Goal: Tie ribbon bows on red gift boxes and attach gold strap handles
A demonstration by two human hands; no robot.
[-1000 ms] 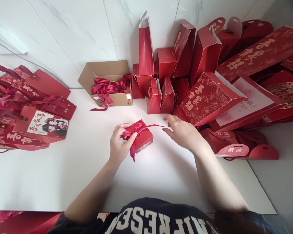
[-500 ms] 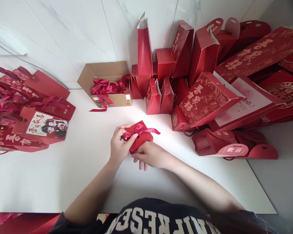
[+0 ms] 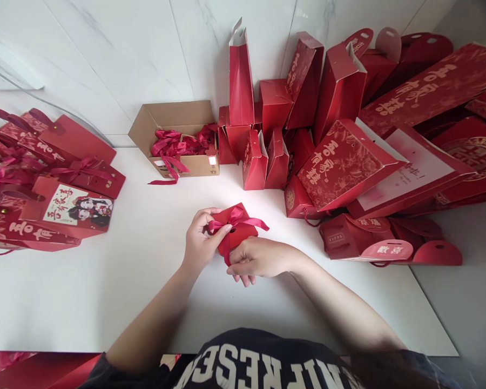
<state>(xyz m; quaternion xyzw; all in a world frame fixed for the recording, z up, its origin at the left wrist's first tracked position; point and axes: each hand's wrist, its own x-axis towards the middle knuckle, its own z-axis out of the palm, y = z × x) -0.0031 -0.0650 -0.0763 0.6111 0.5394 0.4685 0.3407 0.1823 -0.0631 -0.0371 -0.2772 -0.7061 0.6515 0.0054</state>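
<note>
A small red gift box (image 3: 239, 235) is tilted up just over the white table, tied with a shiny dark-pink ribbon bow (image 3: 237, 216). My left hand (image 3: 201, 237) grips the box's left side, its thumb pressed on the front beside the knot and the fingers behind. One ribbon tail sticks out to the right; another hangs down the front. At the box's lower edge, my right hand (image 3: 259, 258) is closed with thumb and index finger at the hanging tail's end. Its other fingers curl beneath, and part of the box's lower right is hidden behind this hand.
A cardboard box (image 3: 186, 166) of ribbon pieces stands against the tiled wall. Several red gift boxes and bags (image 3: 340, 162) crowd the back right. More decorated red bags (image 3: 71, 208) stand at the left. The white table's (image 3: 146, 302) front edge is close to my body.
The gift box and both hands have shifted slightly right. My right hand has moved a little farther along the box's lower edge, and the left keeps its grip.
</note>
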